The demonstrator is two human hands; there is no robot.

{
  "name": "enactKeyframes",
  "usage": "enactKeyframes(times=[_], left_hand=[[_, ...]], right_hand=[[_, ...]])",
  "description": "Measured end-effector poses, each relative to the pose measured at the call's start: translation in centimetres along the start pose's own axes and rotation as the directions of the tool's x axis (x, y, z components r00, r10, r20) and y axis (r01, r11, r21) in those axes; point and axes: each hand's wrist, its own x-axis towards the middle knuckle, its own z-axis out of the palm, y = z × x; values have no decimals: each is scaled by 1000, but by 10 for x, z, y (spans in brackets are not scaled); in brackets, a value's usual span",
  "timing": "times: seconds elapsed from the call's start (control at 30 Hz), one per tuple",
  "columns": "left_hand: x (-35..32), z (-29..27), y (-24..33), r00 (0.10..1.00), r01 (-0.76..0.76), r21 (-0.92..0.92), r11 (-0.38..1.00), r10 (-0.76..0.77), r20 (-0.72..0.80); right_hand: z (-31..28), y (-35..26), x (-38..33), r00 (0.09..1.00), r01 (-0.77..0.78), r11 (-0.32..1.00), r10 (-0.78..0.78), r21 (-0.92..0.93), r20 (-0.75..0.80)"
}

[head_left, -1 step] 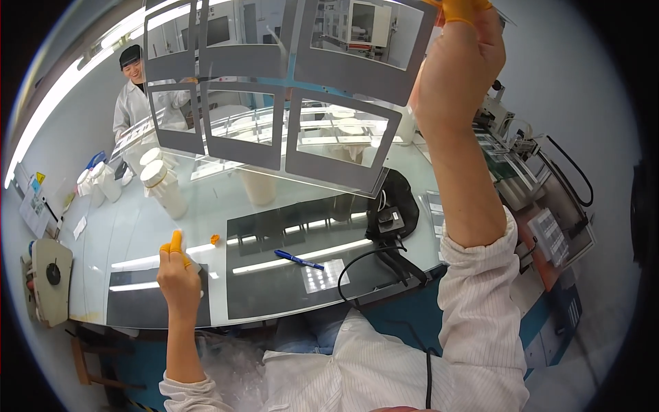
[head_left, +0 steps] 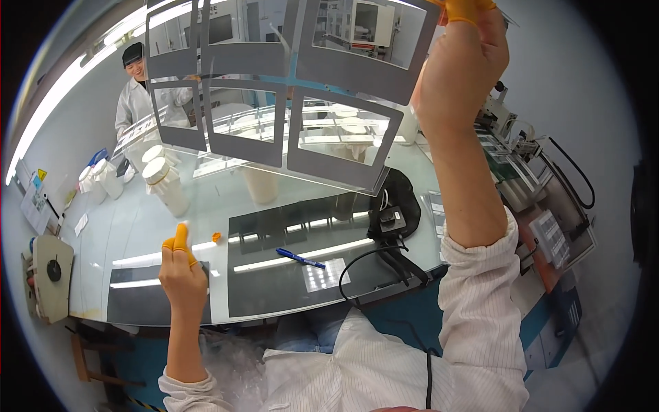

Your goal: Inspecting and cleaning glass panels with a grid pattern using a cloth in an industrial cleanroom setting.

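Note:
A large clear sheet printed with grey window frames [head_left: 254,147] is raised above the table, tilted, its top cut off by the picture's upper edge. My right hand [head_left: 463,65], wearing orange finger cots, grips the sheet by its upper right side. Below and to the left, my left hand [head_left: 182,264] hovers over the table, apart from the sheet. It also has orange finger cots; its fingers are curled together, with a small whitish bit at the tip whose kind I cannot make out.
A blue pen [head_left: 301,258] lies on a dark panel [head_left: 268,288], beside an orange scrap [head_left: 216,237]. Cloth-covered white jars [head_left: 167,187] stand behind. A black cabled device [head_left: 392,218] sits right of the panel. Machinery [head_left: 522,147] stands right; a person [head_left: 134,103] is far left.
My left hand has shifted slightly upward in the view, away from me. The sheet and my right hand have barely moved.

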Motion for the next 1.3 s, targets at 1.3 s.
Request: enactKeyframes(times=[1.3], left_hand=[[63, -55, 226, 808, -560, -209, 802, 472, -352]], right_hand=[[-20, -51, -21, 967, -179, 782, 28, 597, 253]])
